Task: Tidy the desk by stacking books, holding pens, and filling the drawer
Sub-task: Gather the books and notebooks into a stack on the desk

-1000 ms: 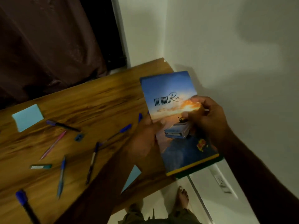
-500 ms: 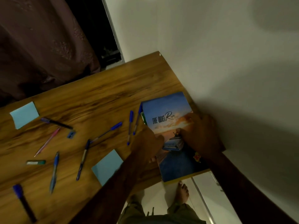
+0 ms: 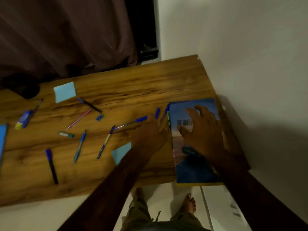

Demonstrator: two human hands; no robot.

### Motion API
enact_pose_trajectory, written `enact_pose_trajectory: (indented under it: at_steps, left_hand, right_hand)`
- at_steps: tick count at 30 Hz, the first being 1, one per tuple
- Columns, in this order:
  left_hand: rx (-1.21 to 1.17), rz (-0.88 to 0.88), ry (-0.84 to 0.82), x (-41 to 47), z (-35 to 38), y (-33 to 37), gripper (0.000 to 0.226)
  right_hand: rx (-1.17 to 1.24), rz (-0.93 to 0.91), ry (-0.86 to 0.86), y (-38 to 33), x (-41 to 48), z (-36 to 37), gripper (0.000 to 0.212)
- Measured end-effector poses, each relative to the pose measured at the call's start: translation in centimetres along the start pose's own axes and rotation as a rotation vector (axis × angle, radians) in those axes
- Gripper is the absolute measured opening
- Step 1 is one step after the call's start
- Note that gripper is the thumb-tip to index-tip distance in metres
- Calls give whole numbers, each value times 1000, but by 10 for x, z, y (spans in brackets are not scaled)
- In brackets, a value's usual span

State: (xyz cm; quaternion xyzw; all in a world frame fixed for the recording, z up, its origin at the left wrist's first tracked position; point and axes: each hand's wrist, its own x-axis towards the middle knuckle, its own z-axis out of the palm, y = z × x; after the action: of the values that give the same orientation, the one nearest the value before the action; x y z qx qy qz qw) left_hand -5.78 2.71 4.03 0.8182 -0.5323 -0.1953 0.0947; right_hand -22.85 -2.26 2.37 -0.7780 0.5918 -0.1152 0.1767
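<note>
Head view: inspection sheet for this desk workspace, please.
Surface: wooden desk, its end against the white wall.
Job's things: blue-covered book flat at the desk's right end; pens scattered, loose.
Clutter: blue sticky notes, eraser, sharpener.
Hands: right hand spread over the book, fingers relaxed; left hand at the book's left edge.
Cables: nothing seen.
Surroundings: dark curtain, wall socket, bare feet below.

Motion blur smears the title on the book [image 3: 191, 165], and the right grip [image 3: 203, 130] covers part of it. The left forearm [image 3: 116, 180] hides part of a blue sticky note [image 3: 121, 151] near the front edge of the worktop [image 3: 150, 84]. The picture's left edge cuts off a blue object [image 3: 2, 139].
</note>
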Motion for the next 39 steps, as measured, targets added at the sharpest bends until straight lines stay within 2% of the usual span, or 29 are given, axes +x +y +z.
enact_pose_trajectory:
  at_steps: [4, 11, 15, 19, 22, 27, 29, 33, 36, 39]
  left_hand:
    - [26, -35, 88, -6, -29, -39, 46]
    - [-76, -103, 198, -14, -81, -137, 47]
    - [-143, -166, 257, -16, -117, -216, 45]
    - [-239, -269, 307, -24, -153, -312, 41]
    - [-318, -353, 364, -38, -176, -382, 37]
    - [-275, -563, 484, -65, -194, -500, 35]
    - [-174, -652, 472, -74, -192, -533, 42]
    - [13, -852, 329, -90, -188, -589, 58]
    - [-11, -932, 235, -95, -182, -610, 67]
    - [-40, -947, 224, -97, -178, -618, 72]
  right_hand:
    - [2, -139, -65, -52, 7, 14, 64]
    - [54, -251, -130, -143, 10, 41, 55]
    - [48, -273, -135, -227, 10, 70, 54]
    - [60, -353, -221, -331, 8, 111, 54]
    - [85, -419, -282, -400, 2, 146, 45]
    - [212, -474, -491, -495, -18, 207, 40]
    - [242, -461, -582, -518, -26, 227, 42]
    - [265, -373, -725, -560, -42, 264, 51]
    - [298, -274, -810, -579, -47, 280, 56]
    - [327, -211, -823, -590, -49, 289, 50]
